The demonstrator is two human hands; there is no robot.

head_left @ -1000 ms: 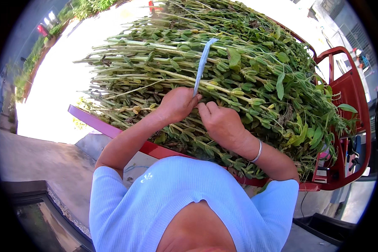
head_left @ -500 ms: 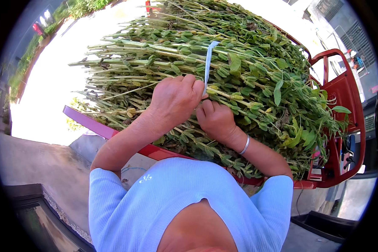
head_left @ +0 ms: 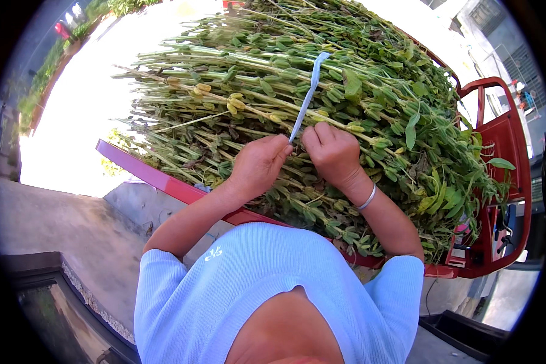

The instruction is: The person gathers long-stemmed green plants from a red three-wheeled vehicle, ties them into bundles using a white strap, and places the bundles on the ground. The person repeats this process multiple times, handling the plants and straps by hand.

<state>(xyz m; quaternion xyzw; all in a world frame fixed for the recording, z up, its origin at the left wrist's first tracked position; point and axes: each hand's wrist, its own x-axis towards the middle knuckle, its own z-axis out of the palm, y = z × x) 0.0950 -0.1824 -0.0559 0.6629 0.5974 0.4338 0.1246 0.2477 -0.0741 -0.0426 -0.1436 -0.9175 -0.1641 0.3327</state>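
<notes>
A light-blue cloth strip lies across a bundle of cut green stalks with plump pods, which look like sesame. At the strip's near end, my left hand is closed, thumb and forefinger pinching it. My right hand is a closed fist just to the right, a small gap from the left. Its fingertips are turned under, so what it grips cannot be made out. Both hands rest low over the near side of the bundle.
The stalks lie on a red cart whose near side rail runs between me and the load. A red metal frame rises at the cart's right end. Grey concrete lies on the near left, with a dark frame below.
My hands have come apart slightly. The left has moved down and toward me, showing more of the strip and the stalks behind it; the right has shifted right and up.
</notes>
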